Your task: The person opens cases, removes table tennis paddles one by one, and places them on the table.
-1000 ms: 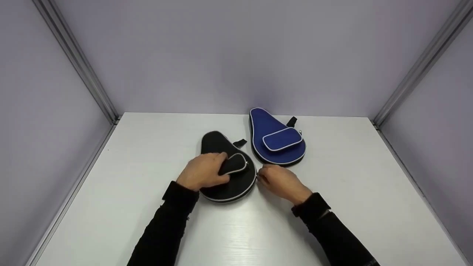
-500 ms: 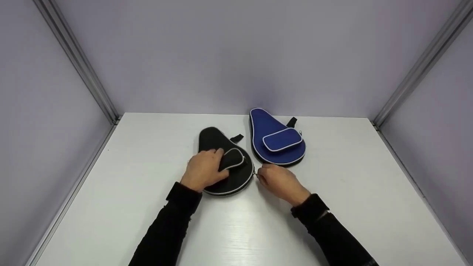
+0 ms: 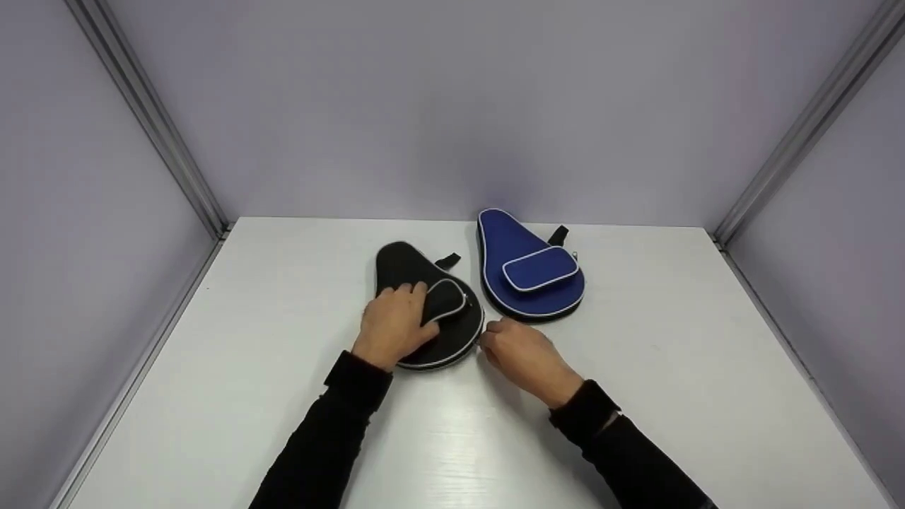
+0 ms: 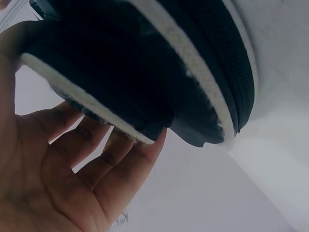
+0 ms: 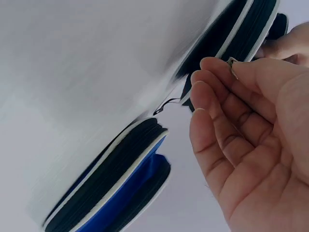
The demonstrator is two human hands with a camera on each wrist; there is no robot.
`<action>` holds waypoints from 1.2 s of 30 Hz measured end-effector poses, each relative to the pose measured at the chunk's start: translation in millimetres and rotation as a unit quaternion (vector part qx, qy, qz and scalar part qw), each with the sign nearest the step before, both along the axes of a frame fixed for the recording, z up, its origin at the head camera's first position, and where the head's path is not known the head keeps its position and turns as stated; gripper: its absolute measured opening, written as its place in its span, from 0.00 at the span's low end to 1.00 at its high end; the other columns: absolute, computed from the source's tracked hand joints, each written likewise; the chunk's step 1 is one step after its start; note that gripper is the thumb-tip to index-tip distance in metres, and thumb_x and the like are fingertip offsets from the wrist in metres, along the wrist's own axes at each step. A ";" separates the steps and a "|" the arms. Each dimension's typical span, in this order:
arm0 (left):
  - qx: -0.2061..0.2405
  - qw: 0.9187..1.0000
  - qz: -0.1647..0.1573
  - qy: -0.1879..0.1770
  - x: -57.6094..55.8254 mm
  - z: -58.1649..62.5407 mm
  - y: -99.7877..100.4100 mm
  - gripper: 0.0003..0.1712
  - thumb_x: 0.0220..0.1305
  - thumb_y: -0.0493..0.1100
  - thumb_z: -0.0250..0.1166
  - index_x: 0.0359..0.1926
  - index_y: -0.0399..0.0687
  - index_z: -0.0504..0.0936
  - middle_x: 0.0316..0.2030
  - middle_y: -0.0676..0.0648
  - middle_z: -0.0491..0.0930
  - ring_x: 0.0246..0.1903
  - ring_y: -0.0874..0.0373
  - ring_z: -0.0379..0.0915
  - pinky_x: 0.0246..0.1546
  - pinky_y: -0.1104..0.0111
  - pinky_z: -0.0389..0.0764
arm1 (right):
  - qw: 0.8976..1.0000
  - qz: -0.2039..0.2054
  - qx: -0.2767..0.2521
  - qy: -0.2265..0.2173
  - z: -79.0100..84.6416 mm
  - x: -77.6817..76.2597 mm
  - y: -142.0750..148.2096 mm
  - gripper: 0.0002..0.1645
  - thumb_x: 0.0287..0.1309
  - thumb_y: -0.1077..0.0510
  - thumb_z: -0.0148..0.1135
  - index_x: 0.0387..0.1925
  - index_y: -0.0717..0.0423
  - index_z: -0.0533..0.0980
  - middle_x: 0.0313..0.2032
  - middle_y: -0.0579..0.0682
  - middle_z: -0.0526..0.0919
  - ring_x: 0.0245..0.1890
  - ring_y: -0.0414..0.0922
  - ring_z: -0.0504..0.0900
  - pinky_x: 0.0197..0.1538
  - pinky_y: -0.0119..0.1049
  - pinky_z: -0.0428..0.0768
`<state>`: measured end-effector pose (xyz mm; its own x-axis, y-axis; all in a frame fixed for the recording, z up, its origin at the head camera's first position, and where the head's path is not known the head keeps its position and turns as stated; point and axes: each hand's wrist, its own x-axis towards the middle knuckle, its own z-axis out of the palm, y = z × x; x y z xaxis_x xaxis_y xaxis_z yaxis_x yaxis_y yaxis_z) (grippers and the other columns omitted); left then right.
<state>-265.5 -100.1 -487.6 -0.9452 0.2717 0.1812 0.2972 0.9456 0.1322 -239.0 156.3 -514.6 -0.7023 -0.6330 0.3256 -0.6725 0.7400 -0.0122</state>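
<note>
A black table tennis paddle case [image 3: 404, 265] with white piping lies on the table, its narrow end pointing away. My left hand [image 3: 394, 322] grips the small raised pocket [image 3: 444, 300] on top of it. In the left wrist view, the thumb and fingers curl about the pocket [image 4: 91, 92], below the toothed side band of the case. At the rounded right edge, my right hand [image 3: 527, 357] pinches a small metal zipper pull [image 5: 232, 67] between thumb and index finger. The other fingers of that hand curl loosely beside it.
Behind and right of the black case lies a matching blue paddle case [image 3: 505, 237], close to my right hand. Both cases have a short black strap [image 3: 448, 261]. The white table [image 3: 679, 339] meets pale panels at the back and sides.
The black case has shifted slightly away and left, along with my left hand. My right hand has moved slightly left and toward me along the case's edge, still pinching the zipper pull.
</note>
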 end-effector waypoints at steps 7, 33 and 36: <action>-0.006 1.000 0.015 0.019 2.2 -1.8 7.5 0.42 0.72 0.59 0.80 0.74 0.36 0.83 0.61 0.33 0.92 0.56 0.33 0.91 0.51 0.43 0.98 | 0.999 0.030 0.026 -0.002 -2.4 10.6 -15.0 0.04 0.70 0.65 0.80 0.38 0.53 0.93 0.38 0.47 0.93 0.40 0.49 0.92 0.39 0.45 0.94; -0.016 0.999 -0.033 0.021 29.4 17.3 27.1 0.44 0.78 0.74 0.73 0.59 0.33 0.91 0.46 0.37 0.94 0.46 0.36 0.95 0.42 0.45 0.97 | 0.998 -0.051 -0.020 -0.021 0.3 -21.6 24.8 0.07 0.66 0.68 0.79 0.32 0.57 0.89 0.33 0.54 0.92 0.35 0.57 0.93 0.37 0.55 0.93; -0.003 0.998 -0.058 -0.007 27.4 20.4 24.0 0.42 0.80 0.72 0.72 0.60 0.33 0.91 0.49 0.37 0.95 0.50 0.37 0.95 0.47 0.43 0.97 | 0.995 -0.077 -0.028 -0.053 2.5 -24.2 30.1 0.07 0.67 0.68 0.78 0.32 0.58 0.89 0.35 0.55 0.93 0.36 0.60 0.94 0.39 0.59 0.94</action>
<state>-238.0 -76.0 -467.2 -0.9100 0.3799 0.1664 0.4023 0.9060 0.1314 -263.2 186.4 -512.1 -0.8225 -0.4976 0.2754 -0.5433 0.8307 -0.1215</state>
